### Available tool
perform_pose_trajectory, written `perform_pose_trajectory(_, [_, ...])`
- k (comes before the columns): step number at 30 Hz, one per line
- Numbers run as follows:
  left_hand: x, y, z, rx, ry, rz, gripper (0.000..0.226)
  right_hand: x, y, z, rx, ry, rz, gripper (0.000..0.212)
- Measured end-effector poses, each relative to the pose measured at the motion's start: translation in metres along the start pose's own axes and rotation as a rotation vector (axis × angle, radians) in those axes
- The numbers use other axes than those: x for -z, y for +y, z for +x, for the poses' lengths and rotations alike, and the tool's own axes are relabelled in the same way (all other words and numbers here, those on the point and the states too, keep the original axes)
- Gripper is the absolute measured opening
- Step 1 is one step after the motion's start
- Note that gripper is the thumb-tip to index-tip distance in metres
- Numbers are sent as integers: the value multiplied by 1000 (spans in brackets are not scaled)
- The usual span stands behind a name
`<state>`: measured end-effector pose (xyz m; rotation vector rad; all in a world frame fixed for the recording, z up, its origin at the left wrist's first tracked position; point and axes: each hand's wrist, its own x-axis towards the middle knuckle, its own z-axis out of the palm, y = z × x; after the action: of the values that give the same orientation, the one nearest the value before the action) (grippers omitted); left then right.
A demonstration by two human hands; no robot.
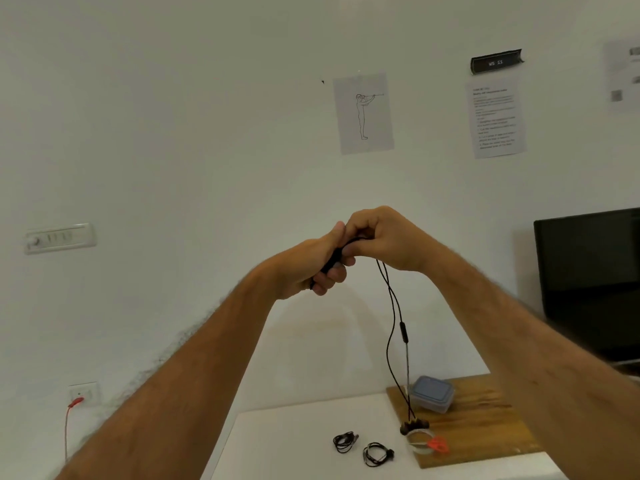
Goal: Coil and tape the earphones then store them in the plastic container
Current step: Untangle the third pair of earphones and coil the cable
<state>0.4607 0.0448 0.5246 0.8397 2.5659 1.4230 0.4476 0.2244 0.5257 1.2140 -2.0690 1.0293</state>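
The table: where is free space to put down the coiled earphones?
The white table is bare left of the two coiled earphones. The wooden board is bare right of the plastic container. Its front left corner is crowded by the tape roll and red scissors.

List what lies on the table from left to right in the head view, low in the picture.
Coiled black earphones → second coiled earphones → tape roll with the hanging earbuds above it → red-handled scissors. The plastic container sits farther back on the wooden board.
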Motion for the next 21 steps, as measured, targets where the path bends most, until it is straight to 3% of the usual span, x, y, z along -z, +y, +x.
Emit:
perform_pose_trajectory(5, [-1,4,2,10,-7,-90,48,-3,21,2,-45,118,230,18])
perform_pose_trajectory(14, [-4,10,8,-105,-82,-568,39,-23,35,7,-149,266,715,9])
perform_pose_trajectory(17, [-4,11,10,-134,-56,-713,39,-35,36,7,-196,277,791,22])
perform_pose_trajectory(21, [-5,14,11,-206,39,-822,36,-54,34,4,-258,288,751,11])
